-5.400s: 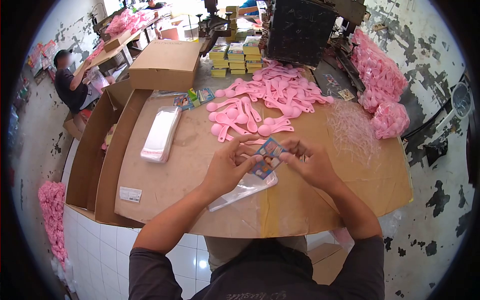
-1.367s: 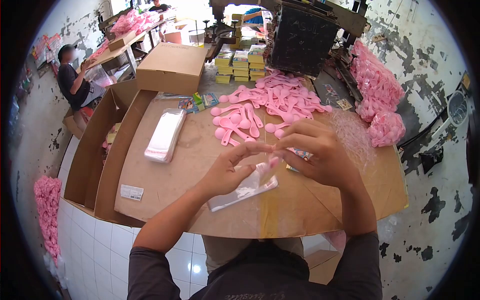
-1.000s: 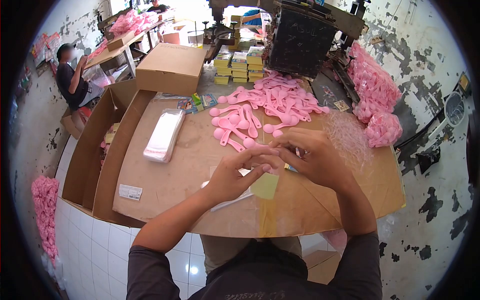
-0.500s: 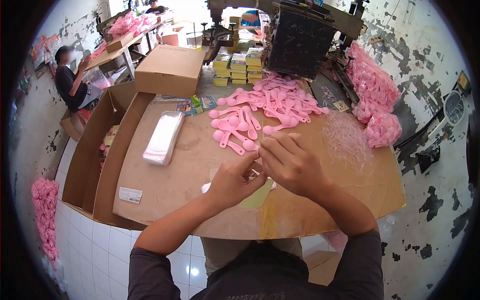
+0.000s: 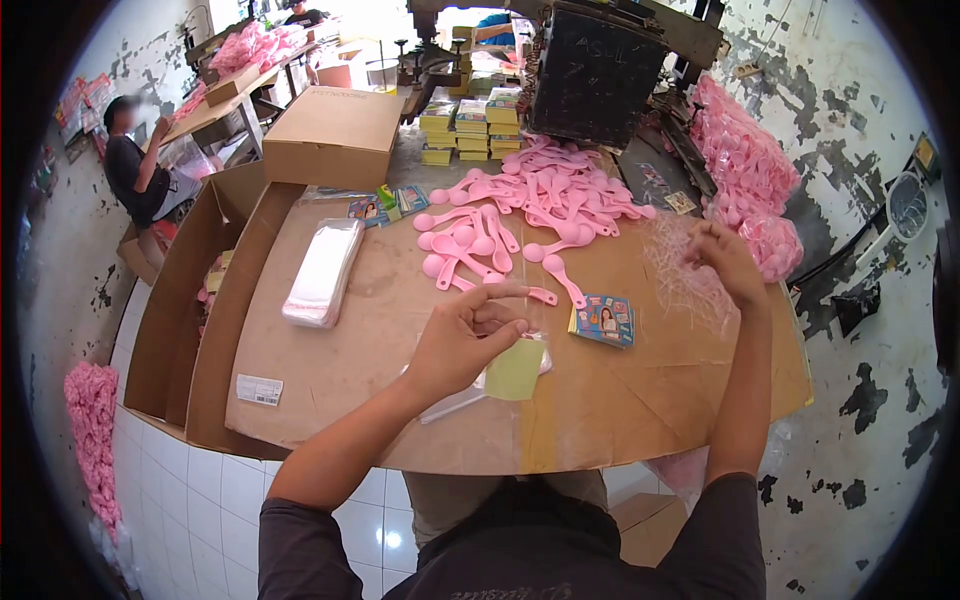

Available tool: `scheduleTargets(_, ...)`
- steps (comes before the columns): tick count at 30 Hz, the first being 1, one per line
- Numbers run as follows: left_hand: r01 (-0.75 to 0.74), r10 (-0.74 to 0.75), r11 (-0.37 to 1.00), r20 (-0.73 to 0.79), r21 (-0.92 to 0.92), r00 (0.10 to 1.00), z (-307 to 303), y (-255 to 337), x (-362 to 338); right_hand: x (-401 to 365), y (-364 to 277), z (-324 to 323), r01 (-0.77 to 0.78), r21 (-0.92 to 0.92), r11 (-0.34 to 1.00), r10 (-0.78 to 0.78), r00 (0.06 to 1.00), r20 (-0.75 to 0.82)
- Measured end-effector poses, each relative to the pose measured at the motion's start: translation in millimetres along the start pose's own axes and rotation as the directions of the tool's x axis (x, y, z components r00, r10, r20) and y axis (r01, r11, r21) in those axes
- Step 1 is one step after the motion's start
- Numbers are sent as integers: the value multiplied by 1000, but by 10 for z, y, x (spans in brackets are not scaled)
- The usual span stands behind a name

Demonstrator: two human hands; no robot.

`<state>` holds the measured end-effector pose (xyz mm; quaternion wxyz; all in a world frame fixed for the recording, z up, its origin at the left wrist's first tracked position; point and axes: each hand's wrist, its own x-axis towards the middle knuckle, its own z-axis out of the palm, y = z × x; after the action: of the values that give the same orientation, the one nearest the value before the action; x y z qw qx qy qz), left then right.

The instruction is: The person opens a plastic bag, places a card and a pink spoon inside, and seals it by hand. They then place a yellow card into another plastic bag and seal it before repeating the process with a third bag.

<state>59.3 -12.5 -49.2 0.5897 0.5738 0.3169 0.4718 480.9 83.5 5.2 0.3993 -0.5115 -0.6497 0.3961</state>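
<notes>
Near the front edge of the desk lay a clear bag with a yellow-green card inside it. The left hand sat on the bag's upper end, its fingers curled together and pinching the plastic there, so the bag ran out from under the palm toward the person. Just beyond the forefinger lay a loose pink spoon, with a small stack of picture cards beside it. The right hand was well apart, over a tangle of thin clear strips, fingers bunched down into it; whether they gripped any could not be told. Farther back spread a heap of pink spoons, and to the left lay a pile of empty bags.
</notes>
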Motion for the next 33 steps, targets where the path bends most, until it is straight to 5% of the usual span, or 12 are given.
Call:
scheduleTargets(1,-8,9,1000,-11,23,1000,-4,-6,3,-1,312,-166,108,-528,842,-198,973,-116)
scheduleTargets(2,-14,15,999,-20,46,1000,-7,-19,4,-53,685,-301,87,-901,425,-415,903,-108)
scheduleTargets(3,-19,21,997,-26,70,999,-13,-33,10,-109,881,-368,-56,-992,-110,-579,815,19)
scheduleTargets(6,9,-7,998,-33,58,999,-22,-110,41,-248,263,44,-71,-955,287,-469,859,-205)
scheduleTargets(8,-1,2,1000,-41,14,999,9,-178,46,-224,68,380,266,-861,433,-624,778,-74)
scheduleTargets(10,-14,14,1000,-47,17,999,17,-218,63,-358,-272,937,243,-418,875,-257,966,22)
scheduleTargets(12,-23,26,998,-48,58,999,14,-248,61,-406,-304,1380,377,-147,914,-331,905,266)
scheduleTargets(18,-38,38,999,-36,-6,999,18,-205,54,-400,-269,1933,101,290,952,-204,913,352)
scheduleTargets(24,53,-53,999,2,-4,999,-45,-207,76,-365,-199,1829,47,302,952,-160,919,360)
scheduleTargets(33,-114,116,977,1,182,993,-120,-366,84,-314,-39,1829,55,354,933,-182,925,334)
